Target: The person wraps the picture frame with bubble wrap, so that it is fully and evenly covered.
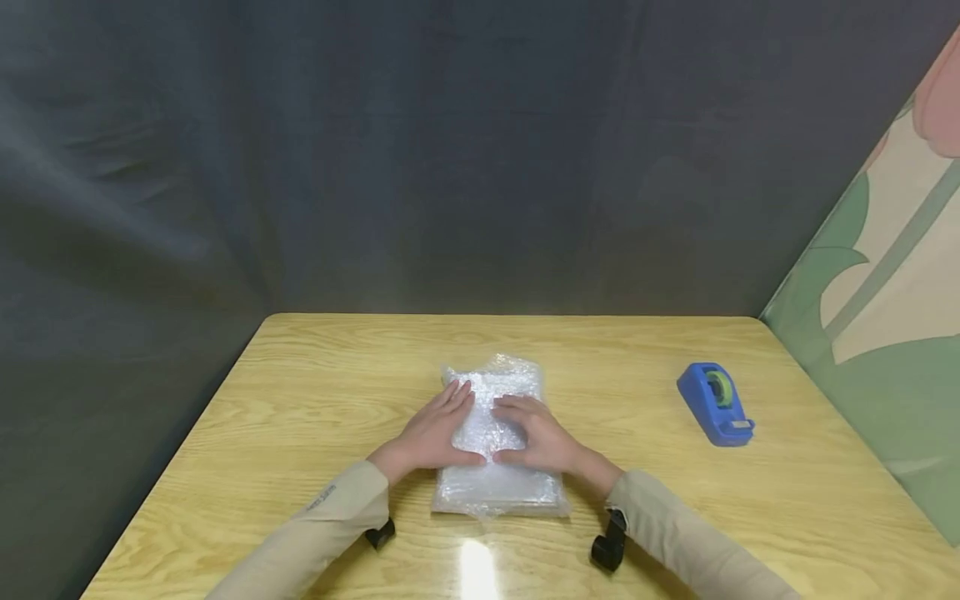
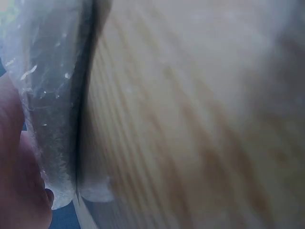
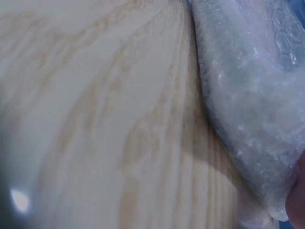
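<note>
Left hand (image 1: 437, 432) and right hand (image 1: 542, 436) seemingly wide over parcel (image 1: 482, 427) edges, roomy table (image 1: 307, 408) alongside

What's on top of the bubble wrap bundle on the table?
The left hand and right hand rest on the bubble wrap bundle. The patches beneath them are covered and can't be seen.
</note>
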Motion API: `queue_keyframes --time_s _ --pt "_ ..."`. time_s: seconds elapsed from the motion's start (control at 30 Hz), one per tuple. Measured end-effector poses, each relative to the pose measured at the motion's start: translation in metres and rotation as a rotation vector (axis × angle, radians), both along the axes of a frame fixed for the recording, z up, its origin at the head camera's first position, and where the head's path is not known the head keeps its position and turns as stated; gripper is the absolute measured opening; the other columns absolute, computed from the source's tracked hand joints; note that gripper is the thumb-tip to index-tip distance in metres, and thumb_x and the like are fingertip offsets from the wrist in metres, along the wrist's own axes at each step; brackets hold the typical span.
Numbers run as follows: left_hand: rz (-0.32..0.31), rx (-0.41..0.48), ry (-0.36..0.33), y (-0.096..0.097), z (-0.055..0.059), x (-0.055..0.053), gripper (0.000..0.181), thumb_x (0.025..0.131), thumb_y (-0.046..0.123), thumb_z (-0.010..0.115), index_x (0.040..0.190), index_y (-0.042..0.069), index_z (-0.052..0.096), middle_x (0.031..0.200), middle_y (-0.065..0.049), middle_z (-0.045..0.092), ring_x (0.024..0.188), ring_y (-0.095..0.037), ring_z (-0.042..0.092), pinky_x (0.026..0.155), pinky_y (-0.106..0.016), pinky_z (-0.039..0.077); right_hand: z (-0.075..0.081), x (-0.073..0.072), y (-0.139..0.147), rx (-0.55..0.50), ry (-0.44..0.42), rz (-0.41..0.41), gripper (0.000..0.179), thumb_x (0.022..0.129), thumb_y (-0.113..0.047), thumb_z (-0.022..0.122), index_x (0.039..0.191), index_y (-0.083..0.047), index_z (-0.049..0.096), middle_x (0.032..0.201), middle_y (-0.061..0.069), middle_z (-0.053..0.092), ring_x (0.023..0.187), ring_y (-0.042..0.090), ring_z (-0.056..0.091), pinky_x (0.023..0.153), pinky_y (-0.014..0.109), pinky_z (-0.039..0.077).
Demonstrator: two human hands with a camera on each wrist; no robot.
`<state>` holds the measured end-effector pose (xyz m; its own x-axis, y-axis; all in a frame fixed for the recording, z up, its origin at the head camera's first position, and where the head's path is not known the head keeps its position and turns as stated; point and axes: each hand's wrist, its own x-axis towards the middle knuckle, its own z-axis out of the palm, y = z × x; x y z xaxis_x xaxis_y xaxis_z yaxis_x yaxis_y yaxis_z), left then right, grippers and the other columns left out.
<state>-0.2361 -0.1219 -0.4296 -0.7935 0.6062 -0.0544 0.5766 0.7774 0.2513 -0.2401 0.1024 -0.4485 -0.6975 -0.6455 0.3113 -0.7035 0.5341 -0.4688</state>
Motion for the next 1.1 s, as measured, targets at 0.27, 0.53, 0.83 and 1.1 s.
queue_keyframes --time_s 0.27,0.53,0.83,1.1 --pt "-0.012 0.048 -0.059 -0.001 0.000 -0.007 0.102 0.072 0.063 0.060 0.142 0.001 0.021 0.150 -0.011 0.010 0.138 -0.027 0.000 0.112 -0.041 0.007 -0.002 -0.002 -0.005 -0.022 -0.041 -0.013 0.067 0.069 -0.032 0.075 0.123 0.001 0.052 0.130 0.016 0.048 0.122 0.033 0.040 0.104 0.053 0.026" --pt "0.020 0.066 -0.090 0.002 -0.002 -0.024 0.103 0.069 0.065 0.062 0.141 0.001 0.026 0.149 -0.011 0.015 0.138 -0.026 0.004 0.112 -0.041 0.010 -0.002 -0.016 -0.007 -0.019 -0.035 -0.013 0.073 0.067 -0.035 0.076 0.125 0.002 0.050 0.129 0.017 0.050 0.121 0.033 0.042 0.103 0.052 0.028" --pt "0.071 0.080 -0.084 0.005 0.002 -0.038 0.103 0.065 0.064 0.066 0.141 0.004 0.029 0.149 -0.008 0.019 0.138 -0.024 0.007 0.112 -0.039 0.011 0.005 -0.032 -0.005 -0.003 -0.064 0.001 0.071 0.069 -0.033 0.074 0.126 0.002 0.049 0.129 0.017 0.049 0.122 0.032 0.042 0.105 0.050 0.026" --pt "0.083 0.089 -0.083 0.007 0.001 -0.036 0.102 0.065 0.062 0.068 0.140 0.004 0.032 0.148 -0.009 0.022 0.138 -0.025 0.010 0.111 -0.040 0.013 0.023 -0.025 0.016 -0.084 -0.101 -0.043 0.056 0.077 -0.027 0.068 0.124 -0.002 0.052 0.127 0.015 0.052 0.119 0.032 0.045 0.101 0.048 0.034"
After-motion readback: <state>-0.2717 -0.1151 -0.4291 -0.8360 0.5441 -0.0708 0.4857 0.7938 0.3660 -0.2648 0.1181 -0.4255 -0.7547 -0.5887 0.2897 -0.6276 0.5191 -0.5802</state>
